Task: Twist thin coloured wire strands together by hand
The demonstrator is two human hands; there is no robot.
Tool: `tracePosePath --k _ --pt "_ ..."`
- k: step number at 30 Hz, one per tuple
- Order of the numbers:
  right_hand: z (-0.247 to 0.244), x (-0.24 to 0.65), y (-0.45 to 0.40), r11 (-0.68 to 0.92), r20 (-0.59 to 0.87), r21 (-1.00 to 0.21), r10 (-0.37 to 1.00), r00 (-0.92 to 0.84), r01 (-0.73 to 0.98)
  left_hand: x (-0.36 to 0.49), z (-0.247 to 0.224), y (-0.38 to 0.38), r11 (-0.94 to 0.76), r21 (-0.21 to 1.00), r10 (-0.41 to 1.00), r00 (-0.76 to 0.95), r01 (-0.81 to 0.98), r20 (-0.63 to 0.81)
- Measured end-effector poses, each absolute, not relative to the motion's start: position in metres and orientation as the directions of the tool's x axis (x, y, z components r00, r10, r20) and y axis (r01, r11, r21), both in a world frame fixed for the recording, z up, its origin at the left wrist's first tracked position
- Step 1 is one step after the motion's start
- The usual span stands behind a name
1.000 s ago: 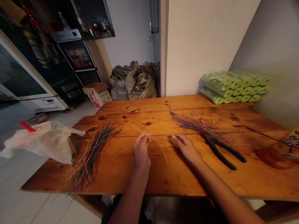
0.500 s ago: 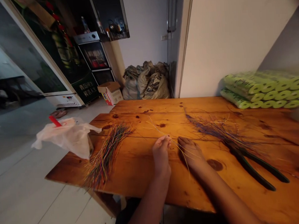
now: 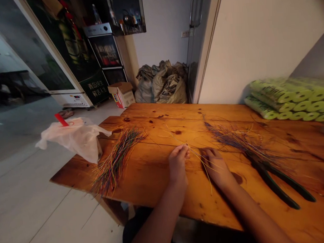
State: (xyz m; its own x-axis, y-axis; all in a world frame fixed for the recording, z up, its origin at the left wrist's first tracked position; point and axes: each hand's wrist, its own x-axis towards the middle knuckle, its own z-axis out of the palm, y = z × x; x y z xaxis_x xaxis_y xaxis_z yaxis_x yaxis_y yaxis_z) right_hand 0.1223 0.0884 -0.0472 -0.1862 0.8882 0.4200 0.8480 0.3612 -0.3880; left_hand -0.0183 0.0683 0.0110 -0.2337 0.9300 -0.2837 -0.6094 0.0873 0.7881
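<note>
At about ten o'clock from where I sit, the dark panel (image 3: 94, 87) at the foot of the glass-door drinks cooler (image 3: 57, 58) carries white Chinese lettering in two lines: 青岛纯生 above 鲜活人生. Below it, the cooler's white base has a small control display (image 3: 76, 100) with red digits too small for me to read. The print on the cardboard carton (image 3: 122, 95) nearby is also too small.

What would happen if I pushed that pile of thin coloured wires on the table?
The pile of coloured wires would probably spread rather than slide as one lump, since the strands look loose and unbound. Each strand seems light and springy: the ends fan out in curves instead of lying flat.
</note>
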Motion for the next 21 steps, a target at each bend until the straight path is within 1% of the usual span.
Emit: tracePosePath --k 2,3,7,10,14,19,21 --pt "-0.046 0.131 0.084 0.349 0.426 -0.384 0.888 -0.172 0.855 -0.018 0.01 0.068 0.112 0.767 0.928 -0.21 -0.632 -0.309" --pt "-0.046 0.134 0.082 0.346 0.429 -0.362 0.886 -0.175 0.865 -0.018 0.009 0.067 0.124 0.755 0.924 -0.201 -0.644 -0.324" --pt "-0.045 0.134 0.078 0.332 0.462 -0.218 0.864 -0.203 0.918 -0.018 0.005 0.067 0.13 0.732 0.908 -0.217 -0.669 -0.359" --pt "-0.042 0.122 0.076 0.333 0.459 -0.169 0.86 -0.225 0.928 -0.019 0.003 0.068 0.113 0.721 0.88 -0.268 -0.684 -0.392" --pt "-0.036 0.11 0.078 0.333 0.432 -0.17 0.871 -0.234 0.927 -0.021 0.001 0.069 0.108 0.697 0.848 -0.3 -0.709 -0.436" --pt "-0.028 0.121 0.088 0.183 0.398 -0.191 0.913 -0.094 0.964 -0.024 -0.001 0.073 0.116 0.692 0.842 -0.299 -0.713 -0.449" --pt "-0.027 0.128 0.09 0.18 0.366 -0.241 0.927 -0.083 0.954 -0.025 -0.002 0.074 0.12 0.686 0.84 -0.295 -0.718 -0.455"
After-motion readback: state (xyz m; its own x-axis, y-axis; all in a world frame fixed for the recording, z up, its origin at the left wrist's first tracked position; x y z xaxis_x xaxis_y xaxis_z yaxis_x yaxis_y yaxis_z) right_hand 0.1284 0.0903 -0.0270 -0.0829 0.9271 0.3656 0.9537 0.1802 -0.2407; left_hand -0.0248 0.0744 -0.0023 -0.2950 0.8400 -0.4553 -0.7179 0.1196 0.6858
